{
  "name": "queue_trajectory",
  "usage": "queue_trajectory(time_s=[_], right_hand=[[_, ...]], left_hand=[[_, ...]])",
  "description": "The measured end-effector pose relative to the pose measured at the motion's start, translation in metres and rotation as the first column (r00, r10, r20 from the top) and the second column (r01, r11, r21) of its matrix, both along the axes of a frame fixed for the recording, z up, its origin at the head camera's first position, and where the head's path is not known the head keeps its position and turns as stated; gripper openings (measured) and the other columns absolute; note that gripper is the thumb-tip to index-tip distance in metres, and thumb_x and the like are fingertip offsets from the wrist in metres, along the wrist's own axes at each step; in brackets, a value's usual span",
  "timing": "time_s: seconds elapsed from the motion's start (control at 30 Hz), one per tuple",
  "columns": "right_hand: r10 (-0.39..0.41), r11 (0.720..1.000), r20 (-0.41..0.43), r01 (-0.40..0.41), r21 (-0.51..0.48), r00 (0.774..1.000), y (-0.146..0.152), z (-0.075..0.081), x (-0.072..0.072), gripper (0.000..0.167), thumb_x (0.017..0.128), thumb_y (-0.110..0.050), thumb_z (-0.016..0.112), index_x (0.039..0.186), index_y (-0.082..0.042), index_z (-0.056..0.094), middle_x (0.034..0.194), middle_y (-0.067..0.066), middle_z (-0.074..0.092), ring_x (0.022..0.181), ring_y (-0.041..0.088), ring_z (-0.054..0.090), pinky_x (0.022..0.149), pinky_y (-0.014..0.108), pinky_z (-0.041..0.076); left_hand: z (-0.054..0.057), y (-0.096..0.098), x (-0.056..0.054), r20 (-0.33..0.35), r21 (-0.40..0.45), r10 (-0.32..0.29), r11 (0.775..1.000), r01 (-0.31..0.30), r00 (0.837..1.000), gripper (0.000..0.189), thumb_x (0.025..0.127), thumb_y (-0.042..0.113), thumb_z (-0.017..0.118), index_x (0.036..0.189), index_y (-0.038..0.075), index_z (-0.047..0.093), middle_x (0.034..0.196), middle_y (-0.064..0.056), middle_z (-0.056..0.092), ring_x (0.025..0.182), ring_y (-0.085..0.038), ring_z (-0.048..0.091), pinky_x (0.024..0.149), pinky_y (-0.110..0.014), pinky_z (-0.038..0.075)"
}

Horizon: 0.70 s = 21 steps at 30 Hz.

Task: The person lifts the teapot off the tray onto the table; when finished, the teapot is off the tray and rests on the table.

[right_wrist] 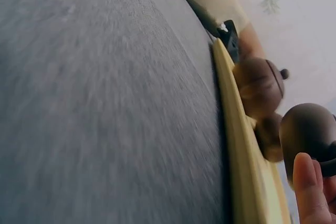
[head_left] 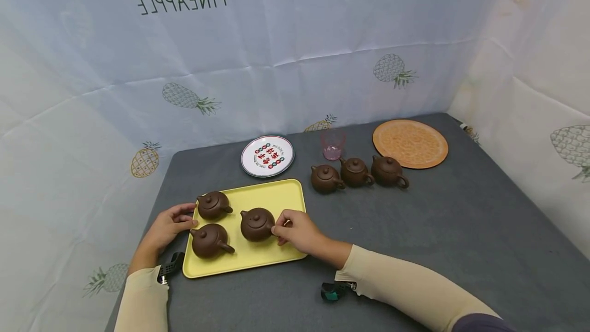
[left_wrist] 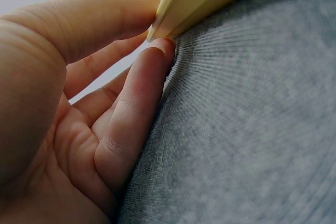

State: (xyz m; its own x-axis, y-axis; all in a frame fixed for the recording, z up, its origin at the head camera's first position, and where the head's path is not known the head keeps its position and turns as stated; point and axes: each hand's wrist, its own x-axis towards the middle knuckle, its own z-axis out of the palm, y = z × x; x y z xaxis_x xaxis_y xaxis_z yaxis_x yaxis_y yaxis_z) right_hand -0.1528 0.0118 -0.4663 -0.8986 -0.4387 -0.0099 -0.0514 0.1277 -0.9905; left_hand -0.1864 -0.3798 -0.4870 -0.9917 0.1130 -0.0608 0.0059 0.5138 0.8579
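Note:
My right hand [head_left: 299, 230] pinches the handle of a brown clay teapot [head_left: 256, 224] over the right half of a yellow tray [head_left: 262, 260]. Whether this pot touches the tray, I cannot tell. In the right wrist view, the fingertips [right_wrist: 305, 171] are at the dark handle, beside the round body of the teapot [right_wrist: 307, 132]. Two like teapots, a rear one [head_left: 214, 205] and a front one [head_left: 210, 241], sit at the tray's left end. My left hand [head_left: 163, 229] holds the tray's left edge. In the left wrist view, its thumb [left_wrist: 121, 11] lies against the tray wall [left_wrist: 194, 3], fingertips low beside the rim.
Right of the tray, three more brown teapots [head_left: 354, 172] stand in a row. Behind them are a pink clear glass [head_left: 332, 146] and a round orange-brown mat [head_left: 410, 143]. A white plate with red characters [head_left: 267, 156] lies behind the tray. A pineapple-print curtain [head_left: 295, 65] bounds the grey table [head_left: 442, 250].

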Motion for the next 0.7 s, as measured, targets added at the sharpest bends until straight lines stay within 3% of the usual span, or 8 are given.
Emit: queue_trajectory(time_s=[0.2,0.43,0.7], right_hand=[[-0.040,0.999,-0.051,0.042,0.020,0.998,0.031,0.008,-0.006,0.012,0.090,-0.009,0.067,0.084,-0.002,0.060,0.073,0.013,0.065,0.065,0.024,0.067,0.064,0.042,0.053],[-0.085,0.995,-0.121,0.091,0.050,0.989,0.068,0.016,-0.014,0.009,0.092,-0.001,0.061,0.085,0.004,0.060,0.078,0.024,0.063,0.070,0.037,0.066,0.070,0.049,0.053],[-0.132,0.986,-0.138,0.145,0.087,0.982,0.107,0.011,-0.012,0.011,0.093,-0.009,0.064,0.087,-0.002,0.061,0.082,0.019,0.064,0.070,0.024,0.066,0.069,0.037,0.054]], left_hand=[[0.002,0.000,0.000,0.009,0.014,-0.007,1.000,0.007,1.000,0.059,0.087,0.013,0.075,0.136,-0.007,0.048,0.107,-0.021,0.065,0.084,-0.009,0.063,0.071,-0.022,0.049],[0.000,-0.002,-0.001,-0.010,0.012,-0.017,1.000,0.017,1.000,0.058,0.086,0.011,0.075,0.134,-0.008,0.049,0.105,-0.022,0.065,0.084,-0.008,0.063,0.072,-0.022,0.049],[-0.002,-0.001,-0.001,-0.012,0.011,-0.020,1.000,0.020,1.000,0.056,0.087,0.010,0.074,0.133,-0.009,0.050,0.105,-0.022,0.065,0.084,-0.008,0.063,0.072,-0.021,0.049]])
